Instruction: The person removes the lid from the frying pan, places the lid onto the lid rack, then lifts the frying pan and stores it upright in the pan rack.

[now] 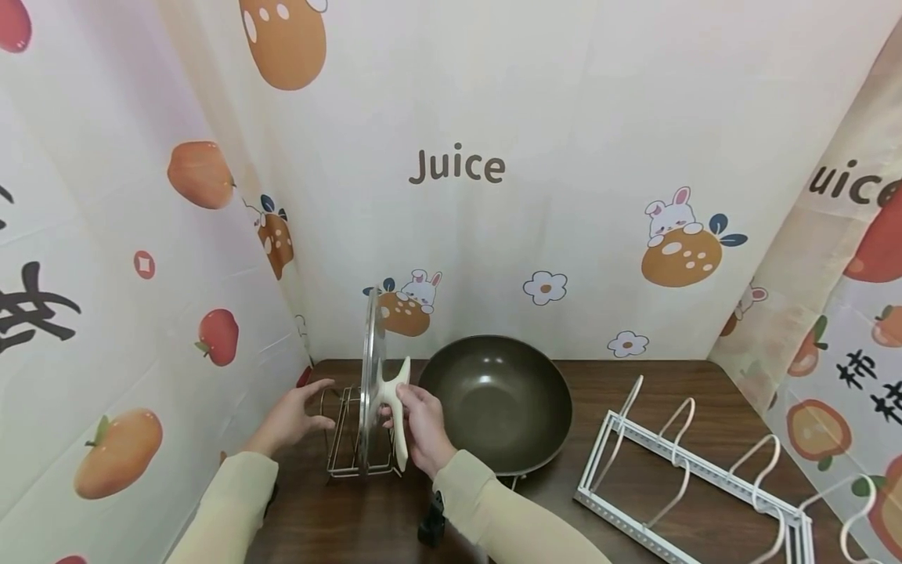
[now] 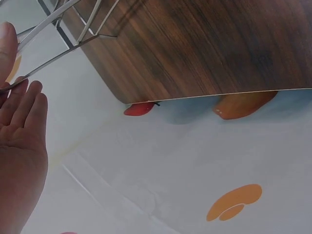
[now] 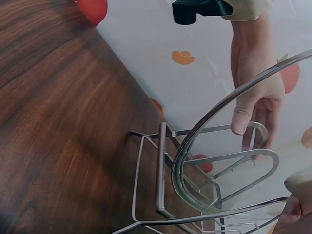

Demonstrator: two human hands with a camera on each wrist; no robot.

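Observation:
My right hand (image 1: 426,427) grips the cream handle (image 1: 400,446) of a glass lid (image 1: 371,360) with a metal rim. The lid stands on edge, nearly upright, in a small metal wire rack (image 1: 345,472). My left hand (image 1: 296,415) is at the rack's left end, thumb and fingers apart on either side of a wire loop. In the left wrist view, a wire passes between the thumb and the relaxed fingers of that hand (image 2: 24,141). The right wrist view shows the lid's lower rim (image 3: 219,106) down among the rack's loops, with the left hand partly behind the glass.
A dark wok (image 1: 493,399) stands just right of the lid. Farther right is a white rack (image 1: 698,464) with several curved dividers. Everything stands on a brown wood-grain table (image 1: 303,517), with printed curtains (image 1: 493,258) behind it and along both sides.

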